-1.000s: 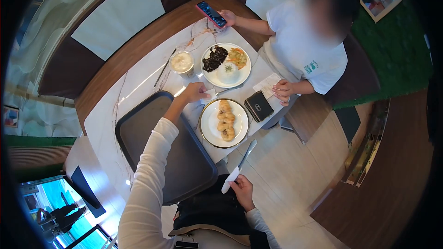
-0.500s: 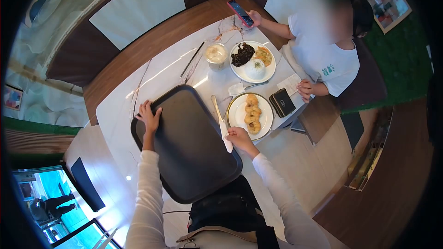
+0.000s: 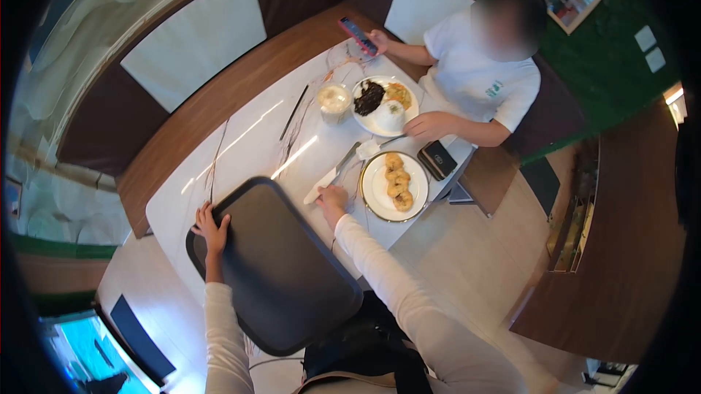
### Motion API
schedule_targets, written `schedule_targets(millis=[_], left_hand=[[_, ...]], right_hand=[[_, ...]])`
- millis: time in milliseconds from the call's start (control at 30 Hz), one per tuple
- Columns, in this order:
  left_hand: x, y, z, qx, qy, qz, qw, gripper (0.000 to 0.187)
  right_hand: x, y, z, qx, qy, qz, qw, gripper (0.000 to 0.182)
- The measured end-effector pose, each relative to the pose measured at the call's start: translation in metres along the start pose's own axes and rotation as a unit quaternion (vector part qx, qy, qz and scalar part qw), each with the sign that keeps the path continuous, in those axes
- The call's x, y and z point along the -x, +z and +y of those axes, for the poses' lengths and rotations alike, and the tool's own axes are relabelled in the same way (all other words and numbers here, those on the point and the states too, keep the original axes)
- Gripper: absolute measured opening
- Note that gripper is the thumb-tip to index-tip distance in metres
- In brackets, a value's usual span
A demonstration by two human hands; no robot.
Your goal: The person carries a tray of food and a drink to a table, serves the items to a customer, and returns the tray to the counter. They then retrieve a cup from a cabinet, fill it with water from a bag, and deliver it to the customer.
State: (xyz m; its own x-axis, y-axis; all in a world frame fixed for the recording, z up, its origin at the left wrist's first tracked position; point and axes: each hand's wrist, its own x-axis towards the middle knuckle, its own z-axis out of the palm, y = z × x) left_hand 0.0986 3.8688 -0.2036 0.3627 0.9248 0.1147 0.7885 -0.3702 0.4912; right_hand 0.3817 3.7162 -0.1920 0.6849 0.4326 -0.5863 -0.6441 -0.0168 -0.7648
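My left hand (image 3: 212, 230) grips the upper left rim of a dark serving tray (image 3: 281, 270), which overlaps the near edge of the marble table. My right hand (image 3: 332, 200) is closed on the wrapped end of a knife (image 3: 336, 173), whose blade points away from me. Just right of that hand is a gold-rimmed plate (image 3: 374, 200) with twisted fried pastries (image 3: 398, 182). A black wallet (image 3: 437, 159) lies beside the plate. Farther back are a cup (image 3: 334, 101) and a plate with dark food, rice (image 3: 389, 114) and vegetables.
Another person (image 3: 485, 73) sits at the far right side of the marble table (image 3: 241, 135), holding a phone (image 3: 358, 36), the other hand near the rice plate. A black straw (image 3: 293, 111) lies left of the cup. A wooden bench (image 3: 219, 91) curves behind the table.
My right hand has moved left with the knife, away from the pastry plate, and the knife now slants the other way. The person's hand has moved from the table edge to the rice plate.
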Motion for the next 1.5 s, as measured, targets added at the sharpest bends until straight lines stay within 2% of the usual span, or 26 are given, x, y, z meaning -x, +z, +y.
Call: schedule_targets(millis=[133, 200, 267, 367, 400, 433, 500, 600, 667, 733, 767, 833, 867, 933, 1033, 1133, 1167, 1267, 1367, 1467, 1500], left_hand=[[-0.004, 0.005, -0.008, -0.009, 0.003, 0.006, 1.000, 0.058], [-0.005, 0.002, -0.006, -0.007, 0.007, 0.002, 1.000, 0.059], [-0.004, 0.005, -0.005, -0.029, 0.009, 0.017, 0.999, 0.057], [-0.007, 0.005, 0.005, -0.061, -0.023, 0.035, 0.997, 0.044], [-0.008, 0.003, 0.011, -0.081, -0.045, 0.037, 0.995, 0.040], [-0.011, -0.002, 0.016, -0.126, -0.015, 0.061, 0.990, 0.033], [-0.019, -0.017, 0.025, -0.095, 0.013, 0.020, 0.995, 0.033], [-0.026, -0.022, 0.019, -0.082, 0.053, 0.001, 0.995, 0.040], [-0.028, -0.026, 0.013, -0.083, 0.073, -0.007, 0.994, 0.041], [-0.024, -0.042, 0.016, -0.103, 0.054, -0.030, 0.993, 0.042], [-0.021, -0.054, 0.018, -0.113, 0.045, -0.041, 0.992, 0.042], [-0.015, -0.077, 0.018, -0.109, 0.048, -0.022, 0.993, 0.042], [-0.008, -0.089, 0.020, -0.108, 0.049, -0.013, 0.993, 0.041], [0.017, -0.120, 0.038, -0.103, 0.084, 0.045, 0.990, 0.040], [0.072, -0.171, 0.077, -0.109, 0.105, 0.133, 0.980, 0.038], [0.159, -0.226, 0.136, -0.088, 0.163, 0.201, 0.962, 0.038], [0.192, -0.240, 0.154, -0.071, 0.216, 0.245, 0.943, 0.040], [0.281, -0.263, 0.189, -0.094, 0.330, 0.313, 0.885, 0.043], [0.341, -0.262, 0.223, -0.076, 0.409, 0.351, 0.839, 0.049], [0.375, -0.241, 0.245, -0.029, 0.481, 0.312, 0.819, 0.047], [0.384, -0.231, 0.246, -0.011, 0.496, 0.281, 0.822, 0.045]], right_hand=[[-0.040, 0.002, 0.014, -0.024, -0.031, 0.076, 0.996, 0.022], [-0.095, 0.000, 0.059, -0.049, -0.049, 0.212, 0.975, 0.024], [-0.075, -0.005, 0.044, 0.029, -0.052, 0.187, 0.981, 0.048], [-0.070, 0.001, 0.032, 0.005, 0.003, 0.210, 0.978, 0.032], [-0.070, 0.011, 0.022, -0.045, 0.027, 0.199, 0.979, 0.035], [-0.068, 0.012, 0.015, -0.092, 0.056, 0.191, 0.976, 0.038], [-0.046, 0.003, 0.001, -0.161, 0.090, 0.150, 0.971, 0.048], [0.037, -0.020, -0.028, -0.068, 0.085, -0.004, 0.994, 0.051], [0.089, -0.042, -0.010, -0.019, 0.002, 0.000, 1.000, 0.051], [0.136, -0.096, 0.011, 0.170, -0.132, -0.155, 0.964, 0.049], [0.140, -0.126, 0.053, 0.183, -0.171, -0.132, 0.959, 0.048], [0.178, -0.177, 0.083, 0.328, -0.220, -0.035, 0.918, 0.050], [0.183, -0.195, 0.095, 0.333, -0.188, -0.052, 0.923, 0.051], [0.189, -0.224, 0.107, 0.343, -0.121, -0.088, 0.927, 0.055], [0.213, -0.230, 0.086, 0.217, 0.047, -0.180, 0.958, 0.057], [0.187, -0.260, 0.110, 0.308, -0.001, -0.205, 0.929, 0.060], [0.191, -0.267, 0.112, 0.319, -0.010, -0.203, 0.926, 0.059], [0.239, -0.286, 0.083, 0.399, -0.197, -0.180, 0.877, 0.046], [0.278, -0.317, 0.072, 0.242, -0.301, -0.228, 0.894, 0.033], [0.327, -0.357, 0.038, 0.276, -0.257, -0.270, 0.886, 0.022], [0.341, -0.372, 0.032, 0.290, -0.260, -0.250, 0.887, 0.022]])
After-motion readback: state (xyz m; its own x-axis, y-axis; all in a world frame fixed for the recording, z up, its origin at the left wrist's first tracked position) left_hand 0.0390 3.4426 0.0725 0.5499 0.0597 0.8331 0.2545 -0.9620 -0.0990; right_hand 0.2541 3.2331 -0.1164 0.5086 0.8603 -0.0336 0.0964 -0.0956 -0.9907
